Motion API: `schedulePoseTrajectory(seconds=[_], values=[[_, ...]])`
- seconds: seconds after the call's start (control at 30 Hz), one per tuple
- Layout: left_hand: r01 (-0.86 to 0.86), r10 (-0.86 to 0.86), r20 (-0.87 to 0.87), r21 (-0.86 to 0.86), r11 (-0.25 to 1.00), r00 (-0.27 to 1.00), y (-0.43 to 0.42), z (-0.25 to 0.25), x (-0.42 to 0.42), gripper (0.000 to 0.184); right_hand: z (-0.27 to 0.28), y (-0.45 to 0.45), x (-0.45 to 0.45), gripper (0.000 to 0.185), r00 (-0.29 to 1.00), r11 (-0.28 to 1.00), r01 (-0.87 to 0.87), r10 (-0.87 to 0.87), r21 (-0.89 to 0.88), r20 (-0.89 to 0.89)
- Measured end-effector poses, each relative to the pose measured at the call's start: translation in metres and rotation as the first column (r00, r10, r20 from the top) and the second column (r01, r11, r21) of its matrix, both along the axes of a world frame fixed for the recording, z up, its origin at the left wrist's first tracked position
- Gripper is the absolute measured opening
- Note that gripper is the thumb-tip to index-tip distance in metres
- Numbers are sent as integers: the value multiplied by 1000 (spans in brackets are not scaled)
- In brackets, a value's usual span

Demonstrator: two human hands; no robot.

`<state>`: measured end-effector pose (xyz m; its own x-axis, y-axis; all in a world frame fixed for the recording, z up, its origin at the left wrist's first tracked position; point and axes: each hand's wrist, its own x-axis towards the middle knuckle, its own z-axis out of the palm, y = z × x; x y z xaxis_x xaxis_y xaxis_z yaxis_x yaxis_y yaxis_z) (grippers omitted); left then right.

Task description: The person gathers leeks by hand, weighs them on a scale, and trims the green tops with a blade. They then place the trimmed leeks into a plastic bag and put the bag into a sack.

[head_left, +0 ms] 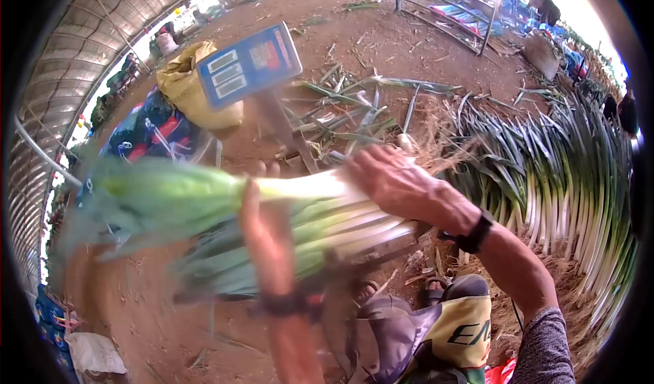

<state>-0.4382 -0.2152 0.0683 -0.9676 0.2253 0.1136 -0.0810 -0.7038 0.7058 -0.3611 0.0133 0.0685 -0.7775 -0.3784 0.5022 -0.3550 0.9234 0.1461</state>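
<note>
A large green onion (310, 188), its pale shaft to the right and blurred green leaves to the left, lies across both of my hands. My left hand (269, 241) is smeared by motion, with its thumb and fingers around the middle of the stalk where white turns green. At the root end, my right hand (392, 180) is closed over the white shaft; shaggy roots show just beyond it. Beneath them, a bundle of green onions (334, 237) rests on a dark support, white ends to the right. My left hand partly hides this bundle.
A blue scale display (248, 64) stands on a post ahead. Behind it are a yellow sack (191, 88) and scattered leaf trimmings (354, 105). A long row of green onions (558, 180) lies at right. A metal frame (446, 16) and a person (545, 6) are farther back.
</note>
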Motion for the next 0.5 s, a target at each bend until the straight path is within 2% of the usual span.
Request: schedulePoseTrajectory(seconds=[0.03,0.07,0.13,0.17,0.2,0.27,0.33,0.37,0.43,0.5], values=[[-9,4,90,53,999,996,-6,-30,-7,35,-23,-1,-15,22,998,990,54,-56,133,14],[79,-93,152,99,992,984,-13,-64,-20,33,-39,-3,-23,22,998,986,50,-54,162,22],[94,-121,342,97,991,932,-19,-108,-22,32,-66,-8,-34,22,999,974,31,-40,226,37],[65,-99,413,94,993,905,-19,-126,-19,35,-79,-6,-37,27,998,939,53,-45,340,-33],[38,-76,480,88,995,874,-19,-143,-17,37,-93,-5,-40,31,996,947,43,-64,317,58],[90,-195,470,236,967,861,-21,-176,-22,40,-115,0,-43,40,966,962,35,-102,272,238],[133,-236,453,249,959,859,-19,-171,-18,37,-120,6,-45,35,991,945,28,-70,326,117],[183,-252,453,191,964,855,-21,-172,-17,36,-122,10,-46,32,997,935,31,-54,352,54],[341,-316,410,13,940,855,-22,-154,-10,36,-135,21,-52,35,998,930,37,-54,366,37],[474,-394,408,-111,874,823,-25,-145,-4,29,-133,26,-51,46,985,919,53,-111,390,129]])
